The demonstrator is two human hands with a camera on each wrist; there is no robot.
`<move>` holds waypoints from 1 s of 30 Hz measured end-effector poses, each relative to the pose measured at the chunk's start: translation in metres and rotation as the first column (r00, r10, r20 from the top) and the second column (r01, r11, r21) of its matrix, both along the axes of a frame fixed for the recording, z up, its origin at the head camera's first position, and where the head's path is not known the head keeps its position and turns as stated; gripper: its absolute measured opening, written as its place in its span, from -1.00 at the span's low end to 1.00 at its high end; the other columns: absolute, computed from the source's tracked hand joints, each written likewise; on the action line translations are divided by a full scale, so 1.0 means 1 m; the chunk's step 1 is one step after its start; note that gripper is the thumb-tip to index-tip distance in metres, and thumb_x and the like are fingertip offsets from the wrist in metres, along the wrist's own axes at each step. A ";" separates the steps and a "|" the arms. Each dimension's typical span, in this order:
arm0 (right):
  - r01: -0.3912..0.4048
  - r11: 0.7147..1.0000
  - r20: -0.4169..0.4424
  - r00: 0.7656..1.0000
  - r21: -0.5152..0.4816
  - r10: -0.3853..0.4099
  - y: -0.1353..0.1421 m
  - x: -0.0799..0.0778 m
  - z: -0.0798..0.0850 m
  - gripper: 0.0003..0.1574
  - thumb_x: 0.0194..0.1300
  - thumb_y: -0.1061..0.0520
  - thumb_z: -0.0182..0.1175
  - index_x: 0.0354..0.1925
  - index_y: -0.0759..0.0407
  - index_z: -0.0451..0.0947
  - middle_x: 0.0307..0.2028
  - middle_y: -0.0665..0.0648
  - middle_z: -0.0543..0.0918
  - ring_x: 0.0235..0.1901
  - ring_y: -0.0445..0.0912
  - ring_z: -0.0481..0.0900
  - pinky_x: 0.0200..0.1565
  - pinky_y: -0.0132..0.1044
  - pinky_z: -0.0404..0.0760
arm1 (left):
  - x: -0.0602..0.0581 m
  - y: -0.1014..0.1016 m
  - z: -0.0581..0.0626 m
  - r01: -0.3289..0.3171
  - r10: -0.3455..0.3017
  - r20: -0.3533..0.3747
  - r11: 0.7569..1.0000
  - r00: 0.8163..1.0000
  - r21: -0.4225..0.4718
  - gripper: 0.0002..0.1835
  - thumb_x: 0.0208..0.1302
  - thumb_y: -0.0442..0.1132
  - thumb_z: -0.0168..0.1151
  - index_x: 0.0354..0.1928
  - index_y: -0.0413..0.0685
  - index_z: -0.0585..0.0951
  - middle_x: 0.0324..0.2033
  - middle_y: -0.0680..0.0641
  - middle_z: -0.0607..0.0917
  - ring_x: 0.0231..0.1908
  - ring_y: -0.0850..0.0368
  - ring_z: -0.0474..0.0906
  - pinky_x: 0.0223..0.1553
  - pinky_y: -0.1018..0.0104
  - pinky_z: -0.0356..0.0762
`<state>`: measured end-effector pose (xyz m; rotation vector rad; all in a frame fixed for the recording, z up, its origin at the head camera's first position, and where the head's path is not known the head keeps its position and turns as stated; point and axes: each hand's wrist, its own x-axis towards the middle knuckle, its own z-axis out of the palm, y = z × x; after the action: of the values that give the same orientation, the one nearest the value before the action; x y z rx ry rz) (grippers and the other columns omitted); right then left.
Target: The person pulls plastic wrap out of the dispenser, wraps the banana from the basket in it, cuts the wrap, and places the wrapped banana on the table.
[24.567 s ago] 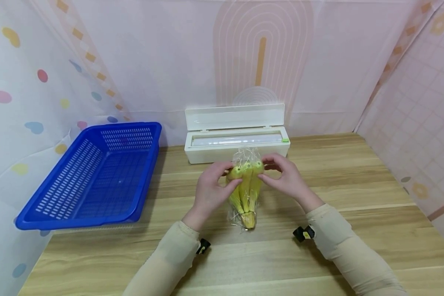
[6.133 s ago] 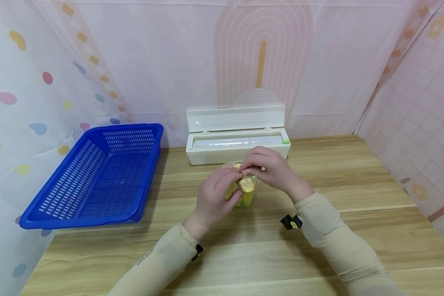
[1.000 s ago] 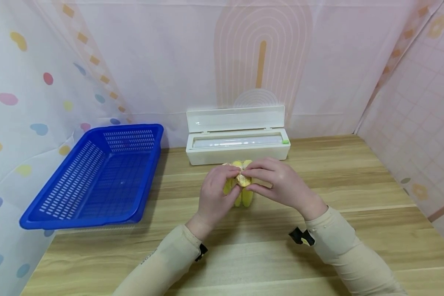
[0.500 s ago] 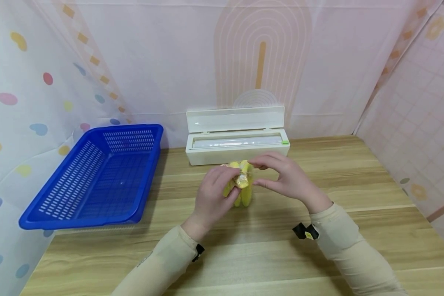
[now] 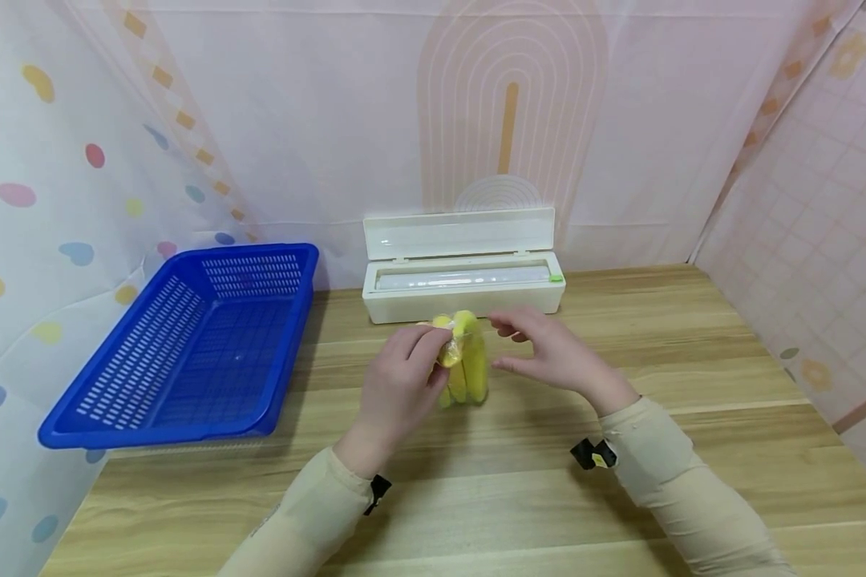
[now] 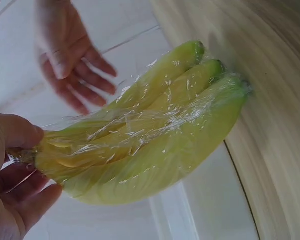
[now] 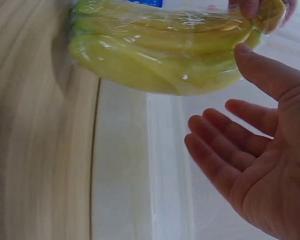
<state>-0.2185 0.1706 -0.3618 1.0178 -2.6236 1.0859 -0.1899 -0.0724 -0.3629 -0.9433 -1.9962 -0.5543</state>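
A bunch of bananas (image 5: 469, 365), wrapped in clear plastic film, stands tips down at the wooden table in the head view. My left hand (image 5: 404, 377) grips its stem end from the left. In the left wrist view the film lies tight and shiny over the bananas (image 6: 155, 130), and thumb and fingers close round the stem. My right hand (image 5: 552, 353) is apart from the bunch, just to its right. Its fingers are loosely bent with nothing between them, as the right hand (image 7: 260, 145) in the right wrist view shows too.
Behind the hands stands a white cling film box (image 5: 462, 303), lid raised, with a film roll (image 5: 462, 277) inside. A blue plastic basket (image 5: 151, 437) is at the left. Patterned cloth (image 5: 317, 96) hangs behind the wooden table (image 5: 664, 336).
Long before, the wrapped bunch lay with its stem toward me; later both hands worked at the stem. In the last second my right hand has let go, and the left has shifted the bunch slightly left.
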 end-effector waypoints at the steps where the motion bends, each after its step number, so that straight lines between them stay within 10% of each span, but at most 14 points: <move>1: 0.009 1.000 0.017 1.000 0.015 -0.009 -0.001 0.000 -0.001 -0.24 0.18 0.15 0.45 0.27 0.35 0.41 0.04 0.26 0.60 0.01 0.08 0.59 0.07 -0.08 0.59 | 0.000 -0.001 0.000 -0.006 0.006 -0.002 1.000 1.000 0.001 -0.65 -0.05 -0.57 0.39 -0.16 -0.23 0.59 -0.25 -0.18 0.64 -0.23 -0.10 0.62 -0.20 0.14 0.68; 11: 0.049 0.997 0.181 0.982 0.062 -0.059 -0.004 -0.003 -0.015 -0.16 0.23 0.07 0.41 0.32 0.44 0.31 0.10 0.37 0.58 0.04 0.16 0.60 0.05 -0.01 0.61 | -0.002 -0.007 0.002 0.013 -0.006 -0.087 0.997 0.996 0.070 -0.73 -0.01 -0.55 0.38 -0.23 -0.23 0.61 -0.28 -0.18 0.67 -0.28 -0.08 0.64 -0.27 0.14 0.68; 18: 0.036 0.999 0.391 0.920 -0.032 -0.020 -0.005 -0.002 -0.028 -0.21 0.25 0.08 0.39 0.27 0.46 0.34 0.00 0.32 0.62 -0.05 0.09 0.65 -0.02 -0.15 0.66 | -0.004 -0.008 0.005 0.077 -0.044 -0.192 0.983 0.980 0.166 -0.78 0.06 -0.53 0.27 -0.21 -0.26 0.61 -0.26 -0.20 0.67 -0.29 -0.11 0.64 -0.26 0.09 0.68; 30: 0.140 0.976 0.436 0.898 -0.168 -0.054 -0.009 -0.001 -0.033 -0.55 0.28 0.13 0.36 0.04 0.34 0.51 -0.26 0.14 0.64 -0.27 -0.02 0.60 -0.23 -0.23 0.65 | 0.002 -0.010 0.005 0.174 -0.131 -0.223 0.967 0.966 0.187 -0.88 0.34 -0.36 0.20 -0.15 -0.28 0.59 -0.14 -0.26 0.65 -0.21 -0.14 0.64 -0.19 0.08 0.68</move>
<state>-0.2195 0.1615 -0.3951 0.6550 -2.7701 1.6696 -0.1879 -0.0824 -0.3578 -0.9900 -1.6536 -0.7032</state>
